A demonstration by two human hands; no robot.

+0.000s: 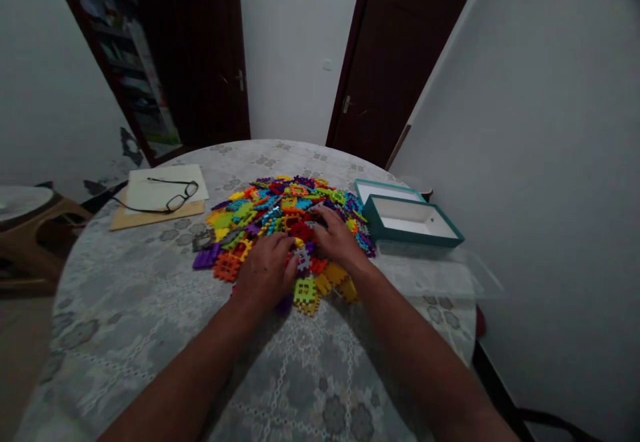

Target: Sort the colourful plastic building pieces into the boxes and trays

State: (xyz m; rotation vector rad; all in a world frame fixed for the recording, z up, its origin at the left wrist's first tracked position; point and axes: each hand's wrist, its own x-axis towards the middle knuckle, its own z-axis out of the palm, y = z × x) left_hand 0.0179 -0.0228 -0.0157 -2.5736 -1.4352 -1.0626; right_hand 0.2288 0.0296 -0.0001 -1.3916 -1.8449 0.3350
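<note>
A heap of colourful plastic interlocking building pieces point(245, 214) lies on the table, and both hands are at its near side. My left hand point(264, 269) rests on the left front of the heap, fingers bent, thumb apart from them. Beside its thumb is a grey notched square piece point(303, 259). My right hand point(339, 237) reaches in from the right, thumb and forefinger spread over dark red pieces point(302, 230). No piece is visibly gripped in either hand. A lime green windowed square point(305, 290) lies in front, between the wrists.
Black-framed glasses point(176, 203) lie on papers point(143, 192) at the left. To the right stand a teal box point(410, 222) and another teal-edged white tray or lid point(385, 191) behind it. A clear plastic sheet or cover point(445, 272) lies near the round table's point(150, 355) right edge.
</note>
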